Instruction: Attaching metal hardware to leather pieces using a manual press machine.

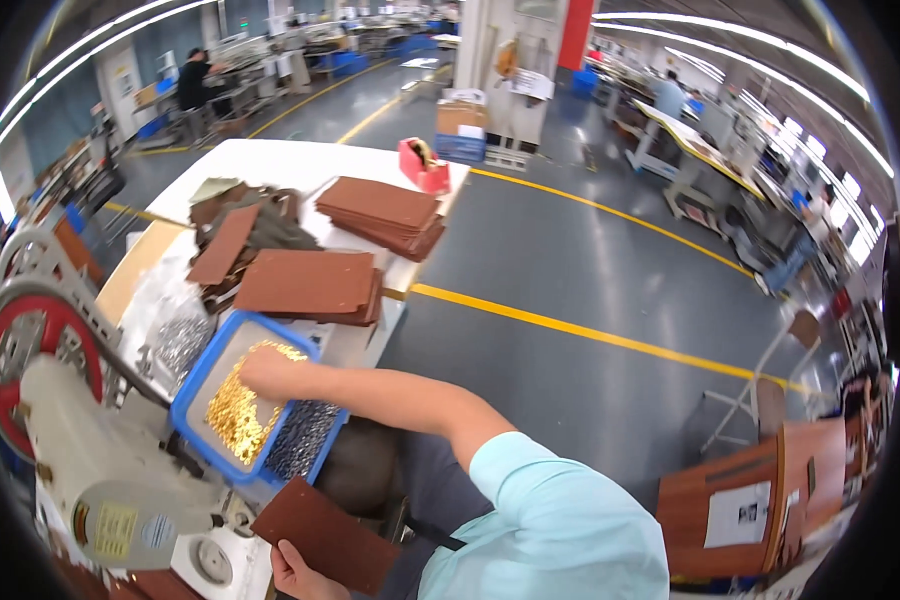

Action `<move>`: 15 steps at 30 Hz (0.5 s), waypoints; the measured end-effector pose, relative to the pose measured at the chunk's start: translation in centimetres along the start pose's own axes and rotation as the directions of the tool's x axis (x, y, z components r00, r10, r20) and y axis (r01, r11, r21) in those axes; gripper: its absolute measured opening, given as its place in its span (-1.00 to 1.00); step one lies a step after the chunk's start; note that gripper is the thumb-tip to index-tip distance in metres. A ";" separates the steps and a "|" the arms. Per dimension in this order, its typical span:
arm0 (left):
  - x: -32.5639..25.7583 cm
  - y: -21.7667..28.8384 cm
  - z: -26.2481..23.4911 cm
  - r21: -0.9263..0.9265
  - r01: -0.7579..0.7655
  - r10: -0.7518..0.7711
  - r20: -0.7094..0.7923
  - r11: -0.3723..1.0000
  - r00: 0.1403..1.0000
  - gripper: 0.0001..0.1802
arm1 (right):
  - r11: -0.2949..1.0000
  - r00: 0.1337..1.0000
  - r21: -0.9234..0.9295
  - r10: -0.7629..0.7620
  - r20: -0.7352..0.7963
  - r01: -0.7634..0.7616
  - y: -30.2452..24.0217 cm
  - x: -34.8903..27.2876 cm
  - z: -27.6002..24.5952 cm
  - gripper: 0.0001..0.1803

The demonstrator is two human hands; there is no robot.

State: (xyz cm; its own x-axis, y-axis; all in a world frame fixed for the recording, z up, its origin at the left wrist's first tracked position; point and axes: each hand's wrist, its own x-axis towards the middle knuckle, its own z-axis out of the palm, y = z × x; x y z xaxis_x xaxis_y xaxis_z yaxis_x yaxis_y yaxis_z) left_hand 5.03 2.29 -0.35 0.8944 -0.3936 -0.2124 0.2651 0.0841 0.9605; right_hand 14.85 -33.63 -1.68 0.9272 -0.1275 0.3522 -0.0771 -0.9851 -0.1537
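Observation:
My left hand (305, 576) grips the lower left edge of a flat brown leather-like panel (328, 536), thumb on top, beside the machine. My right hand (272, 374) reaches into a blue-rimmed tray (185, 408), among many small gold metal pieces (236, 418). Its fingers point down, drawn together; whatever they hold is hidden. Small dark metal pieces (302, 440) fill the tray's other compartment, partly under my forearm.
A grey machine (105, 440) with a red wheel (10, 365) stands at the left. Stacked brown panels (305, 283), another stack (380, 212), silver pieces (182, 345) and a red tape dispenser (425, 165) occupy the white table (260, 160). Brown boards (720, 490) stand at lower right.

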 end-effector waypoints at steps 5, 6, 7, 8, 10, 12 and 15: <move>0.0 2.1 3.9 0.092 -0.037 0.037 -0.001 0.995 0.999 -0.49 | 0.997 1.000 -0.079 -0.006 -0.002 0.006 0.1 -0.9 -1.7 -0.89; 0.0 2.3 4.3 0.111 -0.060 0.063 -0.020 0.992 0.998 -0.48 | 0.997 1.000 -0.078 -0.012 -0.021 0.011 0.3 -0.8 -1.5 -0.90; 0.0 2.4 4.5 0.118 -0.060 0.061 -0.007 0.991 0.998 -0.48 | 0.997 0.999 -0.076 -0.021 -0.039 0.018 0.6 -1.1 -1.3 -0.92; 0.1 2.4 4.6 0.142 -0.079 0.081 -0.011 0.987 0.997 -0.48 | 0.997 0.999 -0.075 -0.017 -0.040 0.014 0.7 -1.3 -1.5 -0.92; 0.5 2.2 4.7 0.169 -0.096 0.100 -0.012 0.981 0.995 -0.48 | 0.979 0.987 0.165 0.135 -0.085 -0.120 0.9 -2.0 -1.8 -0.90; 0.9 1.7 4.1 0.171 -0.138 0.140 -0.002 0.976 0.990 -0.47 | 0.919 0.974 0.373 0.189 -0.121 -0.131 -0.1 -3.1 -3.0 -0.90; 1.3 1.5 4.2 0.149 -0.219 0.218 0.021 0.964 0.976 -0.46 | 0.747 0.948 0.654 0.283 -0.148 -0.121 -2.8 -6.2 -6.1 -0.90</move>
State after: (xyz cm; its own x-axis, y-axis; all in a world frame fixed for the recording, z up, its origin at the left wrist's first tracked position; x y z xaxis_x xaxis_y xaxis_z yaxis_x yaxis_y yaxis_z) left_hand 5.09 -1.92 1.58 0.9231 -0.3845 0.0059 0.0063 0.0305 0.9995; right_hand 7.08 -30.82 2.21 0.8026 -0.4170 0.4265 0.0698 -0.6445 -0.7614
